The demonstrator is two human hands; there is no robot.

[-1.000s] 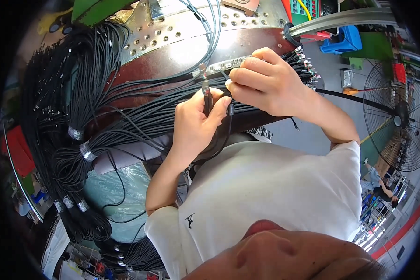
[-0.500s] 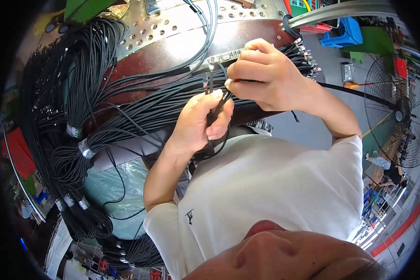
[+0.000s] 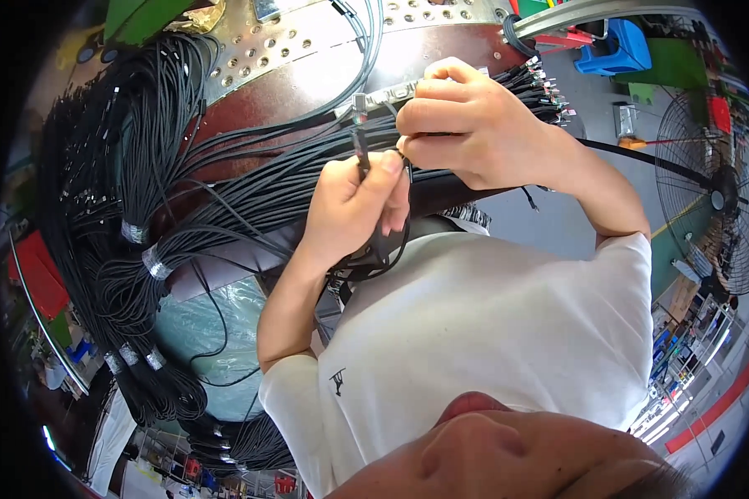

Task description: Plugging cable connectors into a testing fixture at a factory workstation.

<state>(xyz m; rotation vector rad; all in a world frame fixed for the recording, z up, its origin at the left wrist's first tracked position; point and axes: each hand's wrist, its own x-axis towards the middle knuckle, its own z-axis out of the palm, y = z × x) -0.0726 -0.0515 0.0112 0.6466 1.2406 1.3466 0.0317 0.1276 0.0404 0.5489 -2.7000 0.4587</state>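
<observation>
My left hand [image 3: 354,204] is closed round a black cable [image 3: 362,150], thumb pressed along it. The cable's end, with a small grey connector [image 3: 359,104] and coloured wires below it, stands up above the fist. Close by on the right, my right hand [image 3: 474,129] has its fingers curled in a pinch. A short dark length of cable shows at its fingertips, next to my left thumb; the rest is hidden by the fingers. Behind both hands lies a thick bundle of black cables [image 3: 266,195] across the dark red table [image 3: 250,104].
Bundled black cables [image 3: 154,125] hang over the table's left side, bound with silvery wraps [image 3: 155,264]. A perforated metal plate [image 3: 279,46] lies at the back. A blue stool [image 3: 616,48] and a black fan [image 3: 716,195] stand to the right. Green plastic sheeting [image 3: 212,333] is at lower left.
My left hand has shifted slightly left, and the cable end with its connector now stands higher above it. My right hand has moved slightly left, still pinched.
</observation>
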